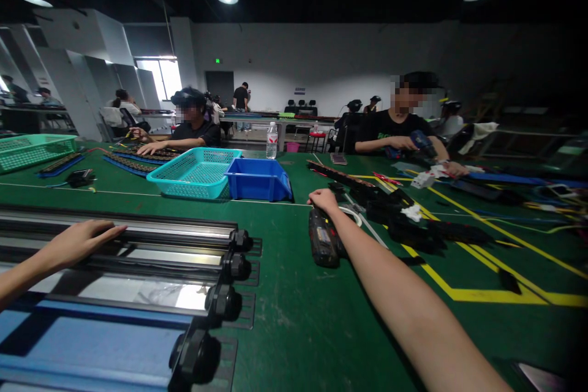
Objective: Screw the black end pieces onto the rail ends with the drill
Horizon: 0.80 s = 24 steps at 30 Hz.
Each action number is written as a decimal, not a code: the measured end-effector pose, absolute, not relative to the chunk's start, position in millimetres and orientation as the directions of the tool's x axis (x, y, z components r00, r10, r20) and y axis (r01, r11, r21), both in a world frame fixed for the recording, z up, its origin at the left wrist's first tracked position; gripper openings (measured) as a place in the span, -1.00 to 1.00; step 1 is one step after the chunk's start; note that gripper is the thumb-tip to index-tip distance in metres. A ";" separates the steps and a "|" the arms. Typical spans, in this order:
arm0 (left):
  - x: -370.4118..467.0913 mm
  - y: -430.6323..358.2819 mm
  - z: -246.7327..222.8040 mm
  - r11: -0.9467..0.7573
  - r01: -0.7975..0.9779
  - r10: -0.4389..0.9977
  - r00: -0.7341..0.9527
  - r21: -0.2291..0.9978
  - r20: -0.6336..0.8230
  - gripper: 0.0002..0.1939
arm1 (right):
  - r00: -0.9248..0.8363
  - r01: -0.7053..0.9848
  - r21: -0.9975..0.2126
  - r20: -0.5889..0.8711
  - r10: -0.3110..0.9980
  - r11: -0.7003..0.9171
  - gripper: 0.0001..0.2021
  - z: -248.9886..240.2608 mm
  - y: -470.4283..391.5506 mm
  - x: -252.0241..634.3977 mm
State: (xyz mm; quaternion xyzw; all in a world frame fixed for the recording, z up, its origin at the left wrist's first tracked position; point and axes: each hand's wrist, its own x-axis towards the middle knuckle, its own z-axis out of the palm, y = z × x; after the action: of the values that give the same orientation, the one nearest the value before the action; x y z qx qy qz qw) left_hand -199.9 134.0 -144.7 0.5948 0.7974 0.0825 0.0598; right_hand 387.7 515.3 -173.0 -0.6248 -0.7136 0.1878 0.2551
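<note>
Prob. mid-job: four bars [177, 255] lie front-left of blue bin [257, 182], end caps [236, 266] on at R ends; what's left, can't tell. L hand [82, 240] on bars, fingers approx. together. R hand [324, 198] at drill [323, 240], front-right of blue bin; fingers curled, grip hidden. Bars long, silver/black, nearest w/ blue face; drill mostly black.
</note>
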 end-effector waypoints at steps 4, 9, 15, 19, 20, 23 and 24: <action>-196.2 134.1 -142.4 0.304 0.934 0.951 -0.308 0.190 -0.005 -0.34 | -0.082 0.813 -0.561 0.157 0.984 0.157 -0.77 -170.2 506.4 385.5; -181.3 129.3 -132.9 0.269 0.943 0.959 -0.281 0.195 0.033 -0.35 | -0.015 0.859 -0.488 0.281 0.960 0.156 -0.60 -153.2 487.2 382.0; -188.7 129.8 -138.1 0.265 0.944 0.961 -0.275 0.197 0.024 -0.33 | -0.122 0.897 -0.379 0.281 0.952 0.227 -0.64 -115.8 460.5 396.2; -208.1 136.4 -149.9 0.283 0.938 0.956 -0.292 0.198 0.015 -0.28 | -0.292 0.899 -0.311 0.098 0.951 0.308 -0.63 -103.3 425.1 427.2; -210.2 137.3 -150.9 0.279 0.939 0.958 -0.287 0.202 0.011 -0.28 | -0.321 0.898 -0.300 0.052 0.946 0.321 -0.62 -102.4 413.4 435.8; -206.4 135.8 -147.9 0.279 0.936 0.958 -0.286 0.214 0.001 -0.25 | -0.424 0.881 -0.280 -0.112 0.899 0.381 -0.50 -103.7 376.2 455.7; -202.8 134.1 -145.4 0.286 0.933 0.956 -0.293 0.219 0.000 -0.24 | -0.446 0.877 -0.267 -0.137 0.885 0.400 -0.43 -105.2 364.4 459.1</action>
State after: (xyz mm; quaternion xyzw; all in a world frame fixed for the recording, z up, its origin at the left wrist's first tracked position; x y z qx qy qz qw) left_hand -202.8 134.1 -145.4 0.5910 0.7991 0.0884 0.0655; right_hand 459.1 364.4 -105.2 -0.5264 -0.8366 0.1510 0.0134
